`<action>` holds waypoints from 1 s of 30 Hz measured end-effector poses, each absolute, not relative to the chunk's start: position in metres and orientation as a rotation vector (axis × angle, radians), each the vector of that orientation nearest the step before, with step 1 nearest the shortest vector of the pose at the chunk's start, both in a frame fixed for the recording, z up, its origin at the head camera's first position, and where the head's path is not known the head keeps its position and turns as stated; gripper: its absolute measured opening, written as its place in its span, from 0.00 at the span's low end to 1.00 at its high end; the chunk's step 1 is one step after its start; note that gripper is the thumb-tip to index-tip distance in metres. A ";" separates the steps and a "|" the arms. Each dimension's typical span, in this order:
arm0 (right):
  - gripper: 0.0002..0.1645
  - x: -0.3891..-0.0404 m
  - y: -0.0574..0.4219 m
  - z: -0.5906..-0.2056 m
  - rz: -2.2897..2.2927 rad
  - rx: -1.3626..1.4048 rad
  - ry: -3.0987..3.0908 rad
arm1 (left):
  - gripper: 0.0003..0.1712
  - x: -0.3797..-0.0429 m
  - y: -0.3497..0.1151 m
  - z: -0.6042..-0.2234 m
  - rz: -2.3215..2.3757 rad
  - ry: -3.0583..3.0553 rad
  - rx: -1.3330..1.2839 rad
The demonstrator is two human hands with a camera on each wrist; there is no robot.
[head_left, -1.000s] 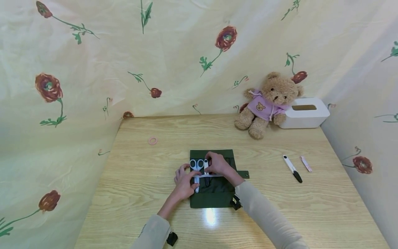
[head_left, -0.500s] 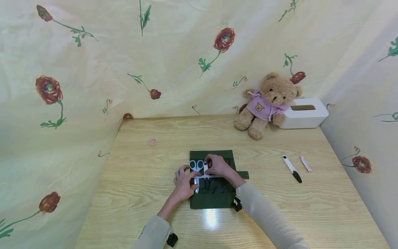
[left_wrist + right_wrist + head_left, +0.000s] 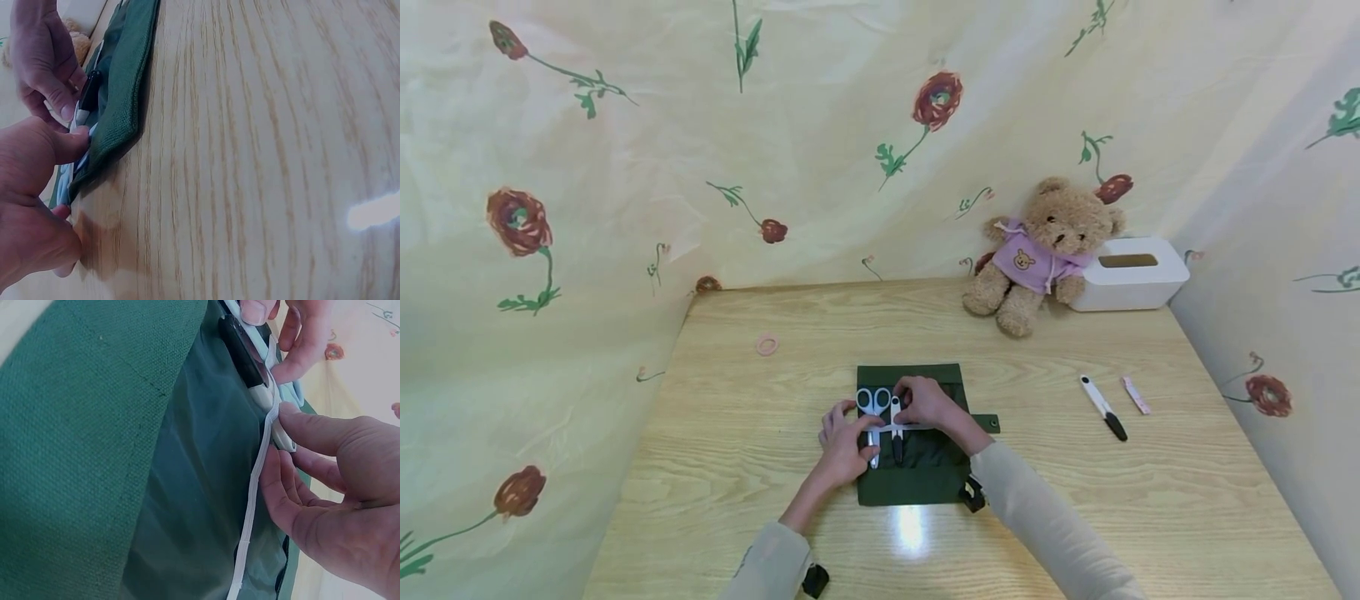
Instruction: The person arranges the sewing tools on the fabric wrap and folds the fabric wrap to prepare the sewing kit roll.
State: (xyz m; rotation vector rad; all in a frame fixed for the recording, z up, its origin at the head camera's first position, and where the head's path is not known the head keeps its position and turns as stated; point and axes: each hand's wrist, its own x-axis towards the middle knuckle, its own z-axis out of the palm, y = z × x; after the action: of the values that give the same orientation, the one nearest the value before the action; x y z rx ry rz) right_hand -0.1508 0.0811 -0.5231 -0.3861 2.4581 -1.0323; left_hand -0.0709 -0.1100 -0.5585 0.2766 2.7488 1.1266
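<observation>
The right hand (image 3: 925,404), mid-frame, pinches a slim white-and-black plastic-looking tool (image 3: 898,442), probably light, stiff; its white end should grip best.

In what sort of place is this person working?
Probably an indoor tabletop corner, perhaps arranged for recording: a wood-grain table, flower-patterned wall covering and a teddy bear suggest it.

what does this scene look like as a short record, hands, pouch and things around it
left hand: touches the scissors
right hand: pinches the black-and-white tool by its white end
green pouch: lies open, white strap over scissors and tool
right of pouch: similar tool, pinkish strip
left, farther back: pink ring
back right: teddy bear, white box
</observation>
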 end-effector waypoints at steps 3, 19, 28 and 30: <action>0.19 -0.151 0.087 -0.527 -1.051 -0.424 2.489 | 0.19 -0.070 -0.109 -0.558 1.131 2.746 0.294; 0.12 -0.140 0.202 -0.512 -1.390 -0.475 2.666 | 0.18 -0.068 -0.085 -0.548 0.886 3.112 0.641; 0.17 -0.133 0.306 -0.501 -1.166 -0.280 2.925 | 0.16 -0.076 -0.076 -0.558 0.952 3.041 0.656; 0.18 -0.132 0.322 -0.501 -1.089 -0.229 2.956 | 0.17 -0.076 -0.076 -0.560 0.941 3.024 0.644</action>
State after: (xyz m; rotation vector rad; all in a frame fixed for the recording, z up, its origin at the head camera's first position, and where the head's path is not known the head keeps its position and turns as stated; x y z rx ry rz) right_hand -0.1317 0.3224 -0.5006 -0.2285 2.9562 -1.0893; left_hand -0.0762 -0.0759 -0.5596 0.6442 3.0238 0.9405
